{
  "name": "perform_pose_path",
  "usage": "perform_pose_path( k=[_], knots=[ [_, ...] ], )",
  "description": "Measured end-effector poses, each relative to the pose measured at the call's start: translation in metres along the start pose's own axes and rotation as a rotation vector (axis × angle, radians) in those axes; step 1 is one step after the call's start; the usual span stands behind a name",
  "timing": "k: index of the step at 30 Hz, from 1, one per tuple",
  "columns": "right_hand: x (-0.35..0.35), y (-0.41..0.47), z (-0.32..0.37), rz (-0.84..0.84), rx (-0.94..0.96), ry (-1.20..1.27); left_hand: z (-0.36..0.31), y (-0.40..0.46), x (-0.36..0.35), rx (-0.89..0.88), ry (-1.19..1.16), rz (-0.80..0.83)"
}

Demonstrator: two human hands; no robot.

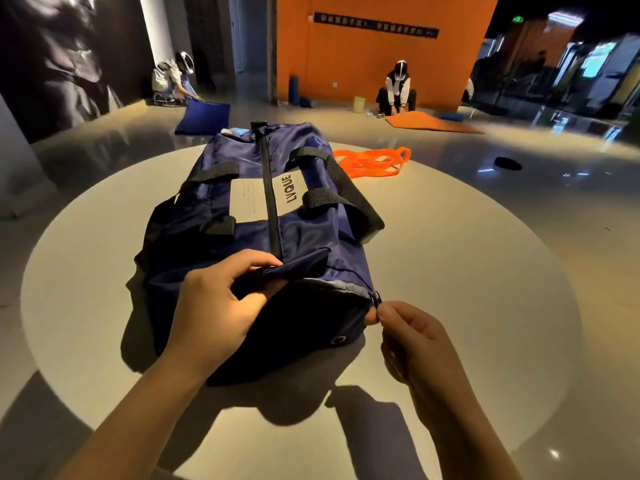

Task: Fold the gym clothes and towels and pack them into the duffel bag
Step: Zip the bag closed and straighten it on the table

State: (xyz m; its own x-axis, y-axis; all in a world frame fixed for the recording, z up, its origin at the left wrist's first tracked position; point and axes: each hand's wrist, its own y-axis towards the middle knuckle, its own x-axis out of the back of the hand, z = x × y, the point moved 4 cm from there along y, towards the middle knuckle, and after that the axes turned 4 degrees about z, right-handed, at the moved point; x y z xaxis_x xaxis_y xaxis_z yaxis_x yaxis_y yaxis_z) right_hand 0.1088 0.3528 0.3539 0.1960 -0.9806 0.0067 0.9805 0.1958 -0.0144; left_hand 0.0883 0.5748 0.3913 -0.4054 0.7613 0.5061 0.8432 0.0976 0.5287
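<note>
A navy duffel bag (304,233) with black strap handles and a pale label lies lengthwise on a round pale table (467,271). Its long top zipper looks shut. My left hand (214,306) grips a fold of the bag's fabric at the near end. My right hand (412,334) pinches the small black zipper pull (376,299) at the bag's near right corner. No clothes or towels are visible on the table; the bag's inside is hidden.
Orange resistance bands (374,162) lie on the table's far right side, beyond the bag. On the floor behind are a blue mat (204,117), an orange mat (429,123) with a crouching person, and a seated person at the far left.
</note>
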Motion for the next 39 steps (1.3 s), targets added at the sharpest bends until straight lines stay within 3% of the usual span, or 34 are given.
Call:
perform_pose_path(
  k=[2, 5, 8, 12, 21, 34, 37, 39],
  knots=[
    [-0.001, 0.000, 0.001, 0.007, 0.011, -0.022, -0.002, -0.002, 0.003, -0.057, 0.084, -0.034],
    [0.002, 0.000, -0.001, -0.017, -0.006, -0.018, -0.020, -0.005, -0.001, -0.286, 0.372, -0.072],
    [0.002, 0.000, -0.001, -0.012, -0.012, -0.033, -0.032, -0.002, -0.013, -0.490, 0.479, 0.039],
    [0.005, -0.003, -0.003, 0.010, -0.015, -0.114, -0.022, 0.014, -0.007, -0.267, 0.120, 0.139],
    [0.002, 0.007, 0.025, 0.070, 0.056, -0.133, -0.045, 0.068, 0.012, -0.226, 0.083, -0.008],
    [-0.018, 0.009, 0.038, 0.094, 0.225, -0.184, -0.040, 0.041, 0.012, -0.308, 0.083, 0.061],
    [-0.019, 0.007, 0.040, 0.106, 0.273, -0.300, -0.046, 0.037, 0.012, -0.349, 0.141, 0.062],
    [-0.018, 0.003, 0.038, 0.089, 0.334, -0.438, -0.055, 0.029, 0.006, -0.413, 0.189, 0.164]
  ],
)
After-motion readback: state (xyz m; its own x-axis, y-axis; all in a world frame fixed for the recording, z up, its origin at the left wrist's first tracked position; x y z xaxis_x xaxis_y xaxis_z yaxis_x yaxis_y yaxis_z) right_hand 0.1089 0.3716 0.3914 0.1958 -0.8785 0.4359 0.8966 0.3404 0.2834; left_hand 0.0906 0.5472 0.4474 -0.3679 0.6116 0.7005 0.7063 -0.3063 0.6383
